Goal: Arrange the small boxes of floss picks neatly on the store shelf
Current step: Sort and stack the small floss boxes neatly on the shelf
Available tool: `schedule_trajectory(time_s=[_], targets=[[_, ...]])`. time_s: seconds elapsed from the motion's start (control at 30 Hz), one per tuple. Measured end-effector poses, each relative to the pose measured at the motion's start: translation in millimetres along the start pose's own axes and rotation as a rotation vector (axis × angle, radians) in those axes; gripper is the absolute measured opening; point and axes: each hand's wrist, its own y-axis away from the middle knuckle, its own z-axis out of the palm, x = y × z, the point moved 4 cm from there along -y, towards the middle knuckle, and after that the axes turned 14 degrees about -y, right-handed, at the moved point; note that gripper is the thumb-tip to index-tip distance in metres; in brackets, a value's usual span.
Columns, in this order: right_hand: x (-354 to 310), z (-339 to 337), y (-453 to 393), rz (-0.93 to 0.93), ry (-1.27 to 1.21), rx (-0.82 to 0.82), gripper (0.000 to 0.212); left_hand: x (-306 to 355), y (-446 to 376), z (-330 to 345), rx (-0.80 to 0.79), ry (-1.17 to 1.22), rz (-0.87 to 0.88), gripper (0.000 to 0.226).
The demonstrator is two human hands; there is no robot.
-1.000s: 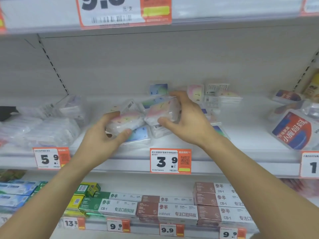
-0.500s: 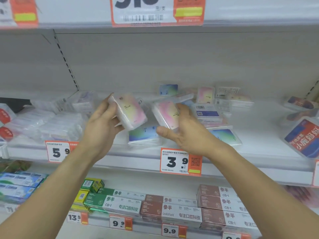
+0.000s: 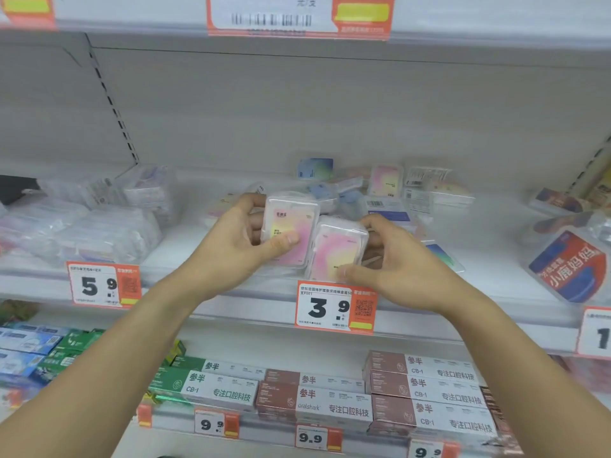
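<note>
At frame centre the left hand (image 3: 244, 241) and right hand (image 3: 393, 262) each pinch a pink floss box (image 3: 291, 233), (image 3: 335, 252) by its edges; both boxes look light, rigid and slick, so an edge grip seems safest.

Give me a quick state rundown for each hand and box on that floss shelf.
Left hand: holds a pink box upright.
Right hand: holds a second pink box, tilted, beside the first.
Boxes behind: jumbled, some standing, some lying flat.
Blue box: lying flat on the shelf.
</note>
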Motion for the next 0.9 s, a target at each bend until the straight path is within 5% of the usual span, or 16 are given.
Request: schedule_trajectory(time_s=[0.17, 0.43, 0.63, 0.73, 0.9], targets=[[-6, -12, 2, -0.076, 0.026, 0.060, 0.046, 1, 8, 19, -0.045, -0.100, 0.004, 0.051], [-42, 0, -11, -0.289, 0.444, 0.073, 0.065, 9, 17, 19, -0.084, -0.379, 0.086, 0.043], [-53, 7, -17, -0.218, 0.584, 0.015, 0.078, 11, 11, 8, -0.058, -0.465, 0.047, 0.054], [-57, 10, -25, -0.225, 0.665, 0.011, 0.064, 8, 2, 5, -0.048, -0.555, 0.049, 0.046], [-61, 11, -31, -0.144, 0.623, -0.031, 0.054, -8, -11, -16, -0.201, -0.789, 0.059, 0.079]])
